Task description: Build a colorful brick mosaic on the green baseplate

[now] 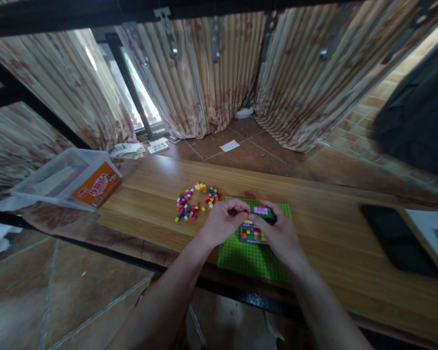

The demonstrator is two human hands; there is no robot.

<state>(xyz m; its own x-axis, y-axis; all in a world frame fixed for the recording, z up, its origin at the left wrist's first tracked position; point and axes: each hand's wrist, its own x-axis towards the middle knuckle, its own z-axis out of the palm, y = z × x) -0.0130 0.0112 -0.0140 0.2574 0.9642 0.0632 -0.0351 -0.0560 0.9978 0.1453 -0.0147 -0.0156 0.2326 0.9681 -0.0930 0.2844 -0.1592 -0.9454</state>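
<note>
A build of small multicoloured toy bricks [253,231] sits on a green studded baseplate [248,260], with a pink-topped green part along its far side. My left hand [224,222] is closed in a pinch at the build's left edge, where a small orange toy brick partly shows at the fingertips. Around the right side of the build, my right hand [280,236] is closed, its thumb reaching over the top toward the left fingertips. Fingers cover parts of the build. Loose small bricks [185,198] lie in a rough ring left of the baseplate.
All of this rests on a long wooden board [146,194]. A clear plastic box [54,182] with an orange label stands at the left end. A dark tablet-like slab [399,240] lies at right beside white paper [428,226]. A dark metal bar [219,10] crosses above.
</note>
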